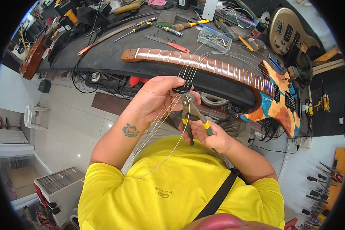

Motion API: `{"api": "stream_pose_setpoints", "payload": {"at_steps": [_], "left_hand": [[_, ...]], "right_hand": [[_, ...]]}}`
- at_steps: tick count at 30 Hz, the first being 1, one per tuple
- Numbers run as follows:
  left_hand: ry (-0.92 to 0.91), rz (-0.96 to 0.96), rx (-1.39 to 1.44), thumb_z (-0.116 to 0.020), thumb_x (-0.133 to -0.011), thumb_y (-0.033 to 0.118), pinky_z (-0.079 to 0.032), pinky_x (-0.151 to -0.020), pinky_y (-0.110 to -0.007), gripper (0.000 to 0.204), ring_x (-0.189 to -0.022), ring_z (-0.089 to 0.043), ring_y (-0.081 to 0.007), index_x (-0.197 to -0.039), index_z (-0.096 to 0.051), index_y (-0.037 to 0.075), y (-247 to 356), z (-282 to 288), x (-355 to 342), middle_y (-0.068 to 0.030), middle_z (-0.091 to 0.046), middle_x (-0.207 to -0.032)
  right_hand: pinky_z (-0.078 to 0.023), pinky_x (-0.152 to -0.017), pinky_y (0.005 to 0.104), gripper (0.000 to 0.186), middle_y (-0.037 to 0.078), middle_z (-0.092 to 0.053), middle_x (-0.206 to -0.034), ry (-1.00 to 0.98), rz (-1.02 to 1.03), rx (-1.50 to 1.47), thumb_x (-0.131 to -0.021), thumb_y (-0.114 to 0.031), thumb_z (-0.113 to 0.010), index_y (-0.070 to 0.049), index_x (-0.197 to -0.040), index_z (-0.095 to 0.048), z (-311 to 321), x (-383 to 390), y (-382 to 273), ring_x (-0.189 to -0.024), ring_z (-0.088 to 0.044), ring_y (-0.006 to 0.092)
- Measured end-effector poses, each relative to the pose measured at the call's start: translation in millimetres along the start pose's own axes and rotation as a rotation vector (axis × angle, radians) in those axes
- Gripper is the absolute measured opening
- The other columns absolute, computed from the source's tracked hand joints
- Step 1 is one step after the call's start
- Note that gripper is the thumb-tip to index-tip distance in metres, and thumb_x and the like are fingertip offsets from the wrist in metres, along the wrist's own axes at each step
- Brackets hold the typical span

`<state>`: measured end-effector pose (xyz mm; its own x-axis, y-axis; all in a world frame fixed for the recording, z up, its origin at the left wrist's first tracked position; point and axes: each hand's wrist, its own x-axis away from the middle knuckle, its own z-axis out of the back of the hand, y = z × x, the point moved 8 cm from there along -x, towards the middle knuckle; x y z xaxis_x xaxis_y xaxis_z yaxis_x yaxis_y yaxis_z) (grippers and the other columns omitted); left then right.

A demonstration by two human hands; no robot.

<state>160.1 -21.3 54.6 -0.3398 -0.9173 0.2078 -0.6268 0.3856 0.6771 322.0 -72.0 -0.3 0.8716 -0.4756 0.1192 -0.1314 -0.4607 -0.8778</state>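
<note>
My left hand [159, 95] pinches a small black metal string clamp [183, 87] in front of my chest. Several thin guitar strings [157, 119] run through that piece, arching away over the bench on one side and hanging toward my lap on the other. In my right hand [212, 136] is a pair of pliers [195, 112] with grey and yellow handles, its jaws up against the strings just below the clamp. Beyond my hands lies an electric guitar [272, 105] with a blue and wood-coloured body; its fretted neck [207, 63] points left and ends without a headstock.
On the dark workbench [103, 57] lie a red-handled blade [178, 47], screwdrivers [134, 31], a brush [186, 25] and a clear plastic box [214, 39] of small metal parts. Another guitar body [291, 32] leans at the back right. Cables [80, 78] hang off the front edge.
</note>
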Motion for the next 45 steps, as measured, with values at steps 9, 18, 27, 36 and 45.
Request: {"api": "stream_pose_setpoints", "payload": {"at_steps": [9, 18, 27, 36, 45], "left_hand": [[0.091, 0.057, -0.074, -0.061, -0.11, 0.02, -0.065, -0.098, -0.055, 0.031, -0.106, -0.078, -0.0426, -0.12, -0.068, -0.008, -6.4, 12.1, -10.8, -0.0239, -0.079, -0.105], [-0.069, 0.057, 0.036, -0.059, -0.108, 0.022, -0.067, -0.096, -0.054, 0.034, -0.103, -0.079, -0.0405, -0.124, -0.068, -0.006, -11.8, 27.0, -11.3, -0.0207, -0.079, -0.108], [0.011, 0.076, 0.166, -0.059, -0.109, 0.029, -0.052, -0.116, -0.066, 0.038, -0.123, -0.073, -0.039, -0.128, -0.069, -0.003, -10.8, 44.2, -22.7, -0.0146, -0.079, -0.117], [0.094, 0.05, 0.104, -0.053, -0.113, 0.027, -0.061, -0.109, -0.059, 0.043, -0.114, -0.078, -0.038, -0.126, -0.07, -0.011, -10.3, 20.2, -20.7, -0.0217, -0.08, -0.119], [0.061, 0.045, 0.088, -0.055, -0.114, 0.022, -0.066, -0.102, -0.056, 0.036, -0.107, -0.08, -0.0374, -0.123, -0.071, -0.008, -14.0, 16.2, -16.8, -0.0235, -0.08, -0.115]], "right_hand": [[-0.05, -0.095, 0.0338, 0.067, 0.006, -0.064, -0.118, 0.089, -0.005, 0.13, -0.08, -0.014, -0.062, -0.001, -0.146, -0.06, 5.9, 2.2, 0.1, -0.103, -0.061, 0.0179], [-0.05, -0.078, 0.0333, 0.041, 0.004, -0.069, -0.1, 0.112, 0.055, 0.398, -0.084, -0.019, -0.066, -0.003, -0.121, -0.07, 6.2, -10.3, 2.5, -0.089, -0.062, 0.0158], [-0.05, -0.08, 0.0291, 0.054, 0.001, -0.067, -0.108, -0.02, -0.045, 0.114, -0.084, -0.013, -0.067, -0.008, -0.138, -0.069, -2.7, -11.6, 9.9, -0.095, -0.06, 0.0116], [-0.049, -0.11, 0.0405, 0.086, 0.012, -0.06, -0.144, -0.088, -0.189, -0.166, -0.084, -0.011, -0.058, -0.004, -0.168, -0.043, 8.2, 2.3, 8.5, -0.127, -0.063, 0.0253], [-0.049, -0.108, 0.0367, 0.075, 0.01, -0.063, -0.141, -0.059, -0.062, 0.02, -0.085, -0.016, -0.06, -0.003, -0.158, -0.053, 10.1, -2.9, 2.2, -0.124, -0.063, 0.0226]]}}
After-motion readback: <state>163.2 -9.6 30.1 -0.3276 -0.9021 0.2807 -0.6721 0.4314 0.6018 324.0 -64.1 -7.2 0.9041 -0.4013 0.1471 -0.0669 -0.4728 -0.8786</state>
